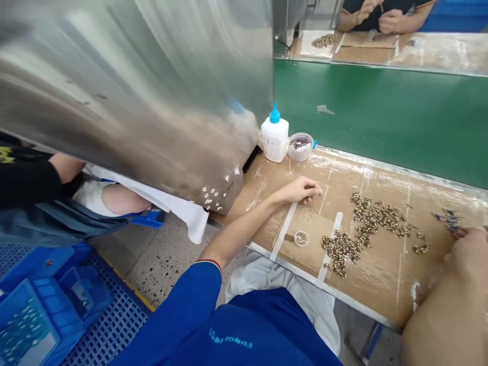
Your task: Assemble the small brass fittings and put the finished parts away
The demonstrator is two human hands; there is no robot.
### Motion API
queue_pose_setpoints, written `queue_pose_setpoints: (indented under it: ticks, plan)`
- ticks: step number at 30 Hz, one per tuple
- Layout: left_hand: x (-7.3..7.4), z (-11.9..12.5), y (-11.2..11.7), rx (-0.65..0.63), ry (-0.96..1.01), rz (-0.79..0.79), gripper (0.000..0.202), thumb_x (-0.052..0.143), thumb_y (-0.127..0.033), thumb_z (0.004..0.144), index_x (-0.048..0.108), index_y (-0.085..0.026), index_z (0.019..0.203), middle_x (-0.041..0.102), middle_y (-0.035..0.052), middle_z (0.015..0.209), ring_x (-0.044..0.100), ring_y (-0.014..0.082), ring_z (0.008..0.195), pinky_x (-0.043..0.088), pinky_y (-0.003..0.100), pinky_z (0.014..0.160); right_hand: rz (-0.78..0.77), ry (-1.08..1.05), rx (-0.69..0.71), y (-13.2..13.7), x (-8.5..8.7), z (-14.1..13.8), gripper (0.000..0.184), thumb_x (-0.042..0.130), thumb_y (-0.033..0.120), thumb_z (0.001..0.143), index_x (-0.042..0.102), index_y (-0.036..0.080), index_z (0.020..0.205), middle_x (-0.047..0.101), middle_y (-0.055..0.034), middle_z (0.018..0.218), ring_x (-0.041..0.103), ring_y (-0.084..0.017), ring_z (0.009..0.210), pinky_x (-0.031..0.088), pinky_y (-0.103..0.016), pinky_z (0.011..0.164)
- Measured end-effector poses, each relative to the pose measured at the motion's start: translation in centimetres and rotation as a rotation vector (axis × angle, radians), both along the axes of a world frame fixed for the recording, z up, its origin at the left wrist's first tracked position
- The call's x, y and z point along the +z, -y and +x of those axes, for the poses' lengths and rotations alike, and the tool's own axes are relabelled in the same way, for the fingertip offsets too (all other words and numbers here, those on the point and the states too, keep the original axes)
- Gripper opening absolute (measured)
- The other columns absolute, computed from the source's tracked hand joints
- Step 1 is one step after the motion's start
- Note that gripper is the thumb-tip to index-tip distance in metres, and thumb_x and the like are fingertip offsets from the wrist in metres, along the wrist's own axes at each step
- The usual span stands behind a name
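My left hand (302, 191) hovers over the cardboard-covered bench, its fingers curled together in a pinch; what they hold, if anything, is too small to make out. At the right edge, my right hand (470, 246) reaches with its fingertips to a small group of dark bluish parts (449, 219). The fingers look drawn together there, partly hidden by the hand. Between the hands lies a spread pile of small brass-coloured parts (343, 249). Nearer my body, a small clear round dish (301, 239) rests on a taped cardboard piece (316, 231).
A white bottle with a blue nozzle (275, 140) and a round tub (301, 147) stand at the bench's back left. A metal panel (152, 101) rises on the left. Beyond lies a green belt (381, 107); another person's hands (389, 21) work across it. Blue bins (34, 320) sit lower left.
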State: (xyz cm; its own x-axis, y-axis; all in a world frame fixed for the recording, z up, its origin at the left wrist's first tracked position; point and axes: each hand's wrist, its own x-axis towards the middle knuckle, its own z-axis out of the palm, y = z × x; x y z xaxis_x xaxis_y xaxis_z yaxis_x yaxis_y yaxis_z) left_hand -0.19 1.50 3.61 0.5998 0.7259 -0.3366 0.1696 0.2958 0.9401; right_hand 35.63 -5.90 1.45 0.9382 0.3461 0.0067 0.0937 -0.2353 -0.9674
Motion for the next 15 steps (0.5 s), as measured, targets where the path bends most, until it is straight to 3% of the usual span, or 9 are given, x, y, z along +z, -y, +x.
queue_pose_setpoints:
  ticks: [2, 4, 11, 15]
  plan:
    - [-0.9, 0.9, -1.1, 0.014, 0.048, -0.039, 0.005, 0.066, -0.005, 0.088, 0.068, -0.009, 0.085, 0.060, -0.0031, 0.066, 0.053, 0.0053, 0.055, 0.046, 0.021, 0.059, -0.041, 0.079, -0.044, -0.6, -0.6, -0.1, 0.039, 0.073, 0.036, 0.063, 0.035, 0.034, 0.071, 0.045, -0.0003, 0.069, 0.067, -0.034, 0.094, 0.043, -0.065, 0.104]
    - [-1.6, 1.0, -1.3, 0.007, 0.099, -0.061, 0.010, 0.069, -0.003, 0.083, 0.069, -0.008, 0.091, 0.064, -0.0023, 0.070, 0.057, 0.0053, 0.058, 0.049, 0.021, 0.062, -0.043, 0.121, -0.044, -0.9, -1.0, -0.3, 0.034, 0.071, 0.035, 0.065, 0.037, 0.034, 0.072, 0.046, -0.0003, 0.067, 0.068, -0.034, 0.092, 0.045, -0.063, 0.103]
    - [-2.3, 0.4, 0.8, -0.029, 0.113, -0.006, 0.018, 0.069, -0.004, 0.080, 0.073, -0.006, 0.097, 0.063, -0.0026, 0.066, 0.056, 0.0061, 0.057, 0.048, 0.022, 0.062, -0.027, 0.083, -0.017, -0.8, -0.6, -0.4, 0.024, 0.059, 0.015, 0.070, 0.042, 0.030, 0.077, 0.052, 0.0014, 0.068, 0.058, -0.020, 0.068, 0.050, -0.044, 0.090]
    - [-3.0, 1.4, 1.4, -0.005, 0.076, 0.106, 0.014, 0.069, -0.008, 0.081, 0.076, -0.007, 0.094, 0.063, -0.0013, 0.066, 0.055, 0.0061, 0.057, 0.047, 0.020, 0.059, -0.017, 0.096, 0.027, -0.9, 0.1, -1.0, 0.018, 0.057, 0.020, 0.071, 0.044, 0.027, 0.081, 0.054, 0.0012, 0.072, 0.054, -0.016, 0.067, 0.047, -0.035, 0.076]
